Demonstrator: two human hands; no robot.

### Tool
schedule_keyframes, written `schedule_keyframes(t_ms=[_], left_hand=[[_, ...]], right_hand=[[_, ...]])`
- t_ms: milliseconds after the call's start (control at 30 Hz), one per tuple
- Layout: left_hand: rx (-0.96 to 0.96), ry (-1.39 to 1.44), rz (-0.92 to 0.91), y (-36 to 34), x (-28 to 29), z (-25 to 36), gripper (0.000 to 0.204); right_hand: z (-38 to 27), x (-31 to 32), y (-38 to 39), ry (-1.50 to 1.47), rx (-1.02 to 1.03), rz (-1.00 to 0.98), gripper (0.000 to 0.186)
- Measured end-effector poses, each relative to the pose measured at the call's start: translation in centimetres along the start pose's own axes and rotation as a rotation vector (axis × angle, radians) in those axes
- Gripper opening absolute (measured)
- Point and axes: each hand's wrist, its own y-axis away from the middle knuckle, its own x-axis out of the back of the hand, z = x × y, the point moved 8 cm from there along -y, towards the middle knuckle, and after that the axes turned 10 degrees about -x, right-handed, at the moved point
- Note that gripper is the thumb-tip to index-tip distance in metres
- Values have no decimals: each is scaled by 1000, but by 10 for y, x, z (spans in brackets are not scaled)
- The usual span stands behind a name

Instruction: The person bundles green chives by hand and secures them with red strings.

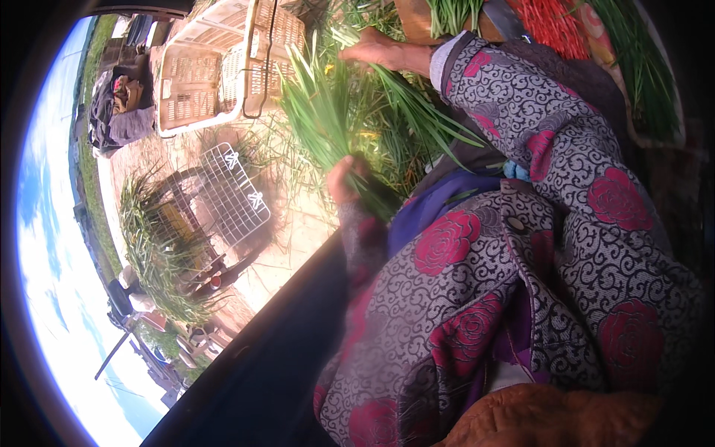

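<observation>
My left hand is closed around a thick bunch of garlic chives, whose pale ends point up and away from me. Farther off and to the right, my right hand is closed on a few loose garlic chives. Their whitish ends stick out to the left of its fingers, and their long green leaves trail back toward my lap. Under and between both hands lies a heap of loose greens mixed with yellowed leaves.
A cream plastic crate lies at the far left, beside a white wire rack. More cut greens are piled left of the rack. At the far right are trimmed greens, red strips and another long bunch of greens.
</observation>
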Motion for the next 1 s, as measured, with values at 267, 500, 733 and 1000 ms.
schedule_keyframes(t_ms=[267,500,733,1000], left_hand=[[167,101,50,-5,-6,-23,28],[95,-1,-92,-11,-3,-25,32],[140,377,-182,-2,34,-32,24],[-221,228,211,-8,29,28,15]], right_hand=[[-19,29,-11,185,605,25,39],[-9,98,-40,200,467,400,45],[35,247,-98,-332,193,546,41],[-42,35,18,234,203,51,36]])
